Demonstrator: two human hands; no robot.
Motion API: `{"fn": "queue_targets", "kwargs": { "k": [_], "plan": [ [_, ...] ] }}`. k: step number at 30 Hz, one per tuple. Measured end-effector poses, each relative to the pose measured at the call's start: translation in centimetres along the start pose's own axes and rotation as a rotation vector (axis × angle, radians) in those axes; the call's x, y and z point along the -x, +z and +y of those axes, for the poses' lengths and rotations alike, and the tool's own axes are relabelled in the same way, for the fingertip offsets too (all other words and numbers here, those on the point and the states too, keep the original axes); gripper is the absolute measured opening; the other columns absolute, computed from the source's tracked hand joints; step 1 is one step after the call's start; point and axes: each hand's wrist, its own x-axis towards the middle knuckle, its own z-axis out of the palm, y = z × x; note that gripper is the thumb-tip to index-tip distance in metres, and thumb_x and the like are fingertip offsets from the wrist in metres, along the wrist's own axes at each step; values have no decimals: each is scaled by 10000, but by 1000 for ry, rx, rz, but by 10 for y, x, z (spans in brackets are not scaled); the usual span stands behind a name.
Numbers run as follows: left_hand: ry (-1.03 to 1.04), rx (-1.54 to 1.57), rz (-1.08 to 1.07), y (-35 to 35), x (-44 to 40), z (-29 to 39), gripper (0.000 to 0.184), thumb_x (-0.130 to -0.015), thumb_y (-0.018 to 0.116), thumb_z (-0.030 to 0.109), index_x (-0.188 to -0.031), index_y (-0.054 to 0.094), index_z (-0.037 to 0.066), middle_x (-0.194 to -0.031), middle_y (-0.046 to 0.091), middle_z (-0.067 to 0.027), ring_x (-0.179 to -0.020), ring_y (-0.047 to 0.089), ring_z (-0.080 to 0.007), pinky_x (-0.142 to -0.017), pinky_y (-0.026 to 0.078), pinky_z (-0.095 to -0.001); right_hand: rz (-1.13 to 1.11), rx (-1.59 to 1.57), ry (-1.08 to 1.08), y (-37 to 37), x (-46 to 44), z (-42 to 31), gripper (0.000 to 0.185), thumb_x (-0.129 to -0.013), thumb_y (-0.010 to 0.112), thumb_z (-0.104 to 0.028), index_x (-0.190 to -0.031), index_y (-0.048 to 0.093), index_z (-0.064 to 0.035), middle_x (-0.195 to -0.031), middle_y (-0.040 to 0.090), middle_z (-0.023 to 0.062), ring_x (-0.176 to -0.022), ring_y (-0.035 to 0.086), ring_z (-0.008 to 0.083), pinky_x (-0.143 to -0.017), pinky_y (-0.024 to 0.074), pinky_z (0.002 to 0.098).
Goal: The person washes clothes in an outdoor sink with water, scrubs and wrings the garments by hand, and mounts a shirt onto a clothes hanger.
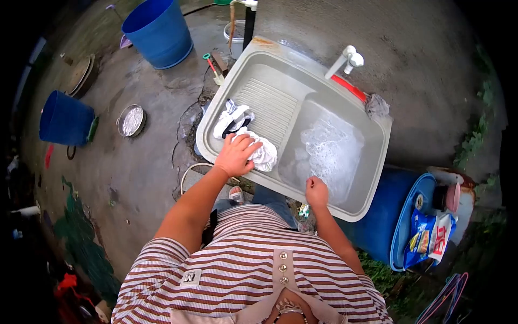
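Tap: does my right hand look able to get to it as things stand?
Probably yes. The right hand is at the sink, with only foamy water between, though the tap at the far side may take a lean.

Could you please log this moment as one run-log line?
left hand: on white cloth | right hand: fingers curled, at sink's near rim | suds: in basin

A tall blue barrel [162, 40] stands near a white bucket [236, 39], with a small green-handled shovel [213, 70] lying close by. Further left, a round metal pan [131, 120] sits on the ground near a smaller blue tub [66, 119]. On the right, a blue-and-white bag [429, 237] rests on a blue drum [402, 216], beside a pink container [452, 197].
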Motion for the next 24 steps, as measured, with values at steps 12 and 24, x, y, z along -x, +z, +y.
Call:
{"fn": "queue_targets", "kwargs": {
  "k": [12,24],
  "plan": [
    [-12,-15,-13,1,-2,2,607,-685,704,212,-1280,588,173,-1224,585,-62,-1239,496,-260,-1026,338,-496,-35,27,38,-1,1,-1,214,-926,548,-275,-931,670,-100,-929,680,168,-879,640,401,-759,509,500],
    [-1,-23,20,-1,-1,-1,595,-675,690,234,-1261,600,178,-1201,599,-56,-1230,507,-251,-1004,353,-490,-47,-3,16,-2,-1,-2,210,-915,559,-262,-923,683,-93,-900,683,176,-849,653,384,-740,512,479]
  ]
}}
